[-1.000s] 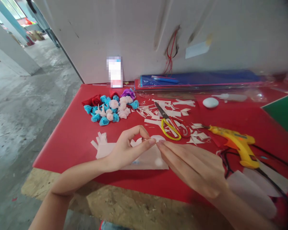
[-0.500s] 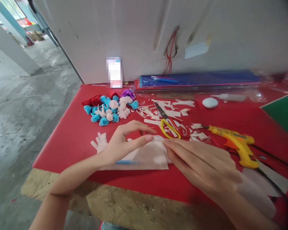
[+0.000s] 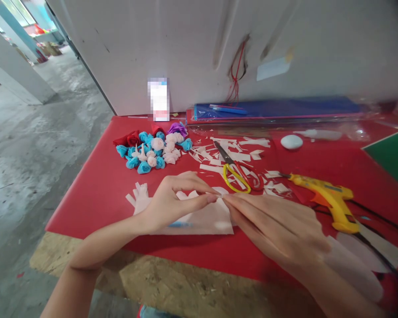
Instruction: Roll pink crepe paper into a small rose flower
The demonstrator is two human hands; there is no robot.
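- The left hand (image 3: 167, 204) pinches the top edge of a pale pink paper (image 3: 205, 216), thumb and forefinger closed on it, so the sheet stays put near the desk's front edge.
- The right hand (image 3: 278, 229) meets it fingertip to fingertip, its fingers (image 3: 239, 204) long and nearly straight, pressing the same edge, as if to roll or fold it.
- The scissors (image 3: 237, 170) and glue gun (image 3: 328, 196) lie within reach, mid-desk and toward the right edge.
- Paper roses (image 3: 152, 150) sit piled toward the back left corner, apart from the scraps (image 3: 239, 152).
- Coloured sheets (image 3: 275, 110) lie in a clear sleeve along the back edge.
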